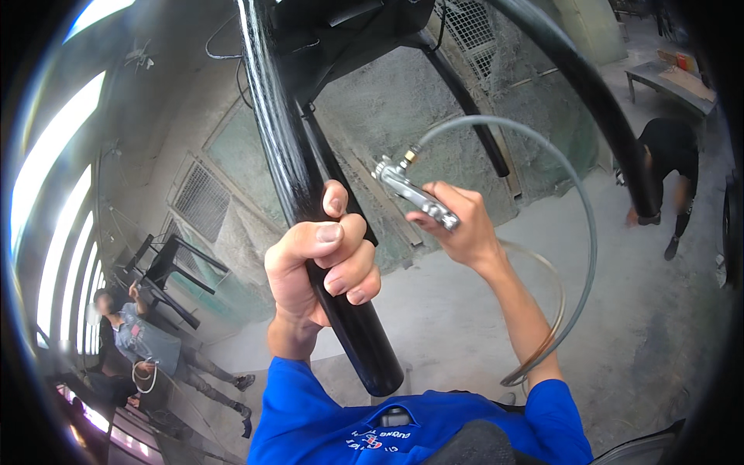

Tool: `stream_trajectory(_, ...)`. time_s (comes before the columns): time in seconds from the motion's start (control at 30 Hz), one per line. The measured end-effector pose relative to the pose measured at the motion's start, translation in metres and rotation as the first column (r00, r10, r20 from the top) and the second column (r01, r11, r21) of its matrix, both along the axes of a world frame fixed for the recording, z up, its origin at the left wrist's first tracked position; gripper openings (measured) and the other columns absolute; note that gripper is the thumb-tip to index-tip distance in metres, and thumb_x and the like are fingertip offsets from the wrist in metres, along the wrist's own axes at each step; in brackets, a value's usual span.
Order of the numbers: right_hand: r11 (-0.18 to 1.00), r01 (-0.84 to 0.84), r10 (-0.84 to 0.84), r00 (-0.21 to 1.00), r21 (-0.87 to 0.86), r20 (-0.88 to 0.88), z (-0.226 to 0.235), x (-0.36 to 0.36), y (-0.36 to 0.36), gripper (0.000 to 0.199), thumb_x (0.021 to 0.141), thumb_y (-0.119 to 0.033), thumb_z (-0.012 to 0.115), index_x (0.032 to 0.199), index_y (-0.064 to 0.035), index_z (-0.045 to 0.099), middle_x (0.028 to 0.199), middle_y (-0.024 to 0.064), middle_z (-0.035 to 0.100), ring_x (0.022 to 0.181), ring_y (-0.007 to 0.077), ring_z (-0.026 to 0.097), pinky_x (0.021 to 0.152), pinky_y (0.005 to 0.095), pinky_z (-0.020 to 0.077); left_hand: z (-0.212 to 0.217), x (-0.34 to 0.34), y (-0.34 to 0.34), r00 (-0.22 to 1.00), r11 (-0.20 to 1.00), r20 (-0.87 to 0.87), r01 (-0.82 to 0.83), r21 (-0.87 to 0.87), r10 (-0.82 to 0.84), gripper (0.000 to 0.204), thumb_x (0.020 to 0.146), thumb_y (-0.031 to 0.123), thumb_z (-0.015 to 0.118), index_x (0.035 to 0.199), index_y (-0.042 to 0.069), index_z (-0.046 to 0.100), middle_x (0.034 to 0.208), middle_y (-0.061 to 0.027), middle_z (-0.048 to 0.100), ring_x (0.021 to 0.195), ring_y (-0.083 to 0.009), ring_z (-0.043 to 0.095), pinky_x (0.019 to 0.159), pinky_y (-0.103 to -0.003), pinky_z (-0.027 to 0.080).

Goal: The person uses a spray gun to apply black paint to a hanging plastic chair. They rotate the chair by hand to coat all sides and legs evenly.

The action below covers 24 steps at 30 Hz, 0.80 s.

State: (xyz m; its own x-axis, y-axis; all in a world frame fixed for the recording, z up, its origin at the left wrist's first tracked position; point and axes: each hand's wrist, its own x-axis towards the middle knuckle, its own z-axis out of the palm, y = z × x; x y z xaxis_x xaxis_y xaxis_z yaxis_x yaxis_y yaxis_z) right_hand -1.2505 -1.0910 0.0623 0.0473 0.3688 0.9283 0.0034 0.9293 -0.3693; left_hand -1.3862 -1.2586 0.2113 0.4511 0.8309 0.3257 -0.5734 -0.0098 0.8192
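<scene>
Head view: closest up, the left hand has its fingers wrapped round a glossy black tubular leg, thumb lying across the front, with the tube's closed-looking lower end hanging below the fist. Just to the right and apart from that leg, the right hand is closed on a silver metal spray gun, which lies between thumb and fingers, its head tilted up and left. From a brass-coloured fitting on the gun, a grey flexible hose loops over and down past the right forearm. Below, a bright blue shirt carries white lettering around a small red-and-white emblem, upside down from here. Farther off, a person in a grey shirt stands at left, a person in black bends at right, and a grey table stands beyond.
</scene>
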Motion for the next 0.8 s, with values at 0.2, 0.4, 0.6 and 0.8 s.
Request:
stream_trajectory(0.2,0.909,0.384,-0.294,0.866,0.161,-0.404,-0.002,0.054,-0.06,0.053,0.092,-0.048,0.075,0.093,0.0036,0.062,0.078,0.0137,0.066,0.061,0.0234,0.065,0.052,0.031,0.0489,0.001,0.049,-0.029,0.996,0.995,0.007,0.093,0.03,-0.093,0.02,0.094,0.005,0.052,0.112,0.011,0.044,0.067,-0.0012,0.041,0.052,-0.0165,0.048,0.053,-0.04,0.05)
stream_trajectory(0.4,0.954,-0.27,0.056,0.588,-0.13,-0.807,-0.039,0.073,-0.046,0.058,0.097,-0.054,0.067,0.099,0.0037,0.062,0.084,0.0098,0.066,0.056,0.0091,0.054,0.045,0.0229,0.0389,-0.01,0.071,0.018,0.999,0.999,0.045,0.013,-0.032,-0.011,0.019,0.095,0.005,0.05,0.113,0.01,0.046,0.067,-0.0012,0.042,0.055,-0.0167,0.05,0.055,-0.041,0.051)
stream_trajectory(0.6,0.672,-0.74,0.526,0.459,0.02,-0.716,-0.023,0.059,-0.031,0.044,0.107,-0.044,0.057,0.094,-0.0023,0.059,0.082,0.0049,0.064,0.055,0.0038,0.048,0.043,0.0204,0.0306,-0.028,0.078,0.004,0.997,0.998,0.039,0.064,0.007,-0.065,0.02,0.095,0.004,0.05,0.113,0.01,0.044,0.068,-0.0015,0.041,0.055,-0.0166,0.049,0.055,-0.041,0.05)
stream_trajectory(0.8,0.797,-0.583,0.184,0.483,-0.158,-0.856,0.0,0.061,0.029,0.047,0.108,-0.043,0.054,0.081,-0.0047,0.057,0.068,0.0013,0.058,0.04,0.0055,0.044,0.036,0.0259,0.0274,-0.042,0.089,-0.012,0.999,0.999,0.035,0.032,0.004,-0.032,0.023,0.093,0.003,0.05,0.112,0.011,0.042,0.068,-0.0021,0.04,0.053,-0.0169,0.048,0.055,-0.04,0.048)
